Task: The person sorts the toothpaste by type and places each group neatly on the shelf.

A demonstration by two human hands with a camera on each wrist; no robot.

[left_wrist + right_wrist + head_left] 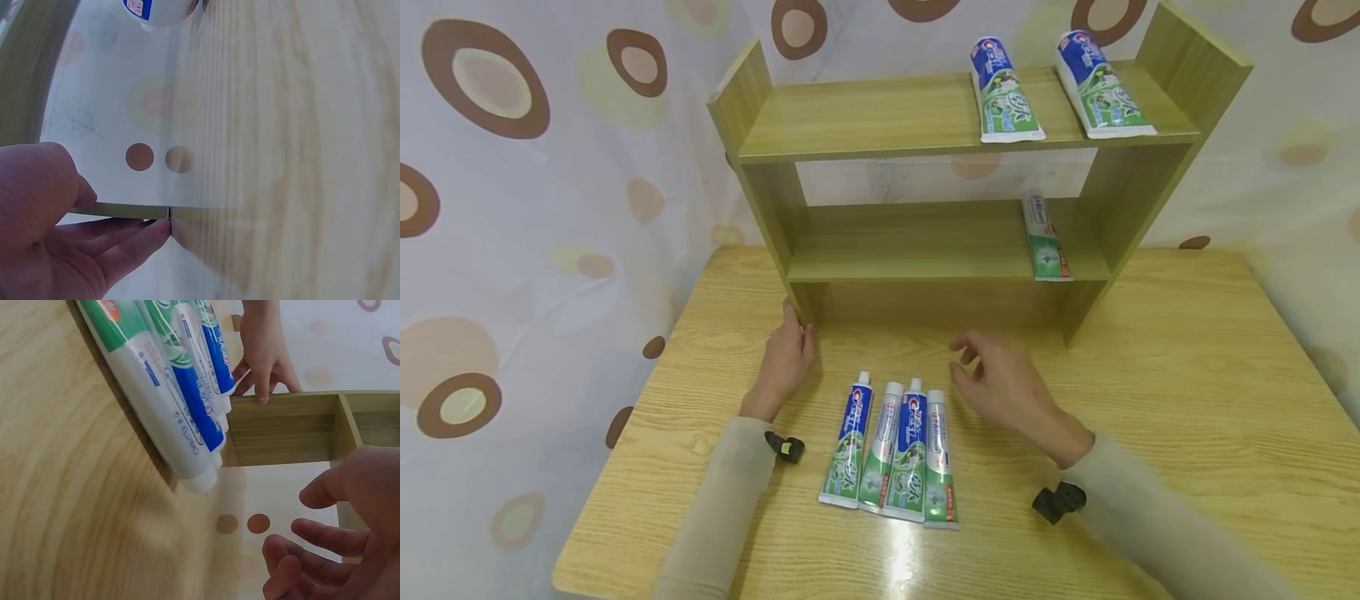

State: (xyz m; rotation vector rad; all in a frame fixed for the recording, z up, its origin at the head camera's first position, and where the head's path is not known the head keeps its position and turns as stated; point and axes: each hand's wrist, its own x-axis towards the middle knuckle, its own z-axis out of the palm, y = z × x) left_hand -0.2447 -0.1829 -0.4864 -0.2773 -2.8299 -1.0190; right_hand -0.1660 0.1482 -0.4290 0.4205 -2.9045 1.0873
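The left hand (782, 362) grips the lower left side panel of a wooden shelf rack (910, 242), thumb on one face and fingers on the other in the left wrist view. Beside the row of tubes, the right hand (1003, 383) hovers with loosely bent fingers and nothing in them. Two blue-and-green Crest toothpaste tubes, one on the left (847, 442) and another (910, 450), lie alternating with two white-and-green toothpaste tubes, an inner one (883, 442) and the rightmost one (940, 458). Their caps point toward the rack.
Two Crest tubes, one (1006, 92) left of the other (1101, 83), lie on the rack's top board. A white-and-green tube (1045, 237) lies at the right of the middle board. The rack stands on a wooden table (1210, 400) before a patterned curtain (572, 167).
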